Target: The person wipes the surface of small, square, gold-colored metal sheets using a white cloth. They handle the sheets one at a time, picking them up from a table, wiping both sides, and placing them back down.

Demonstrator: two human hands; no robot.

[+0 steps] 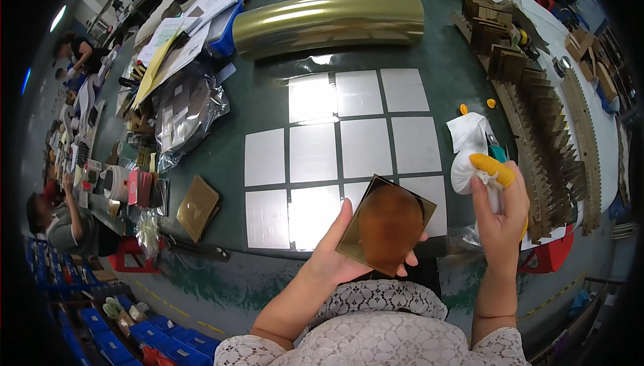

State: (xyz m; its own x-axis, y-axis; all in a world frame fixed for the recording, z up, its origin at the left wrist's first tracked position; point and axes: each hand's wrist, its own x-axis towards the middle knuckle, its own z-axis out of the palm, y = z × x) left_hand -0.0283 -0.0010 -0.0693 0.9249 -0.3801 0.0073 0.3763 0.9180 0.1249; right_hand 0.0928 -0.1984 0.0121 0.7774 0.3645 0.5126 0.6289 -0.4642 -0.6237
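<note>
My left hand (pixel 329 245) holds a square, gold-brown mirrored plate (pixel 365 249) from beneath, its fingers showing past the right edge. The plate is tilted, and a dark reflection fills its middle. To the right, my right hand (pixel 502 212) pinches a crumpled white cloth (pixel 463 171); a yellow finger cot (pixel 493 166) covers one fingertip. Just behind the cloth lies a tool with a green handle (pixel 496 151), partly hidden. Several white square sheets (pixel 312 153) lie in rows on the dark green table (pixel 221 222) beyond my left hand.
A large gold film roll (pixel 329 25) lies across the far side. Stacked gold plates (pixel 198 208) sit at the left edge, below a clear plastic bag (pixel 191 114). Slotted brown racks (pixel 537 125) line the right. Two small yellow finger cots (pixel 491 103) lie beyond the cloth.
</note>
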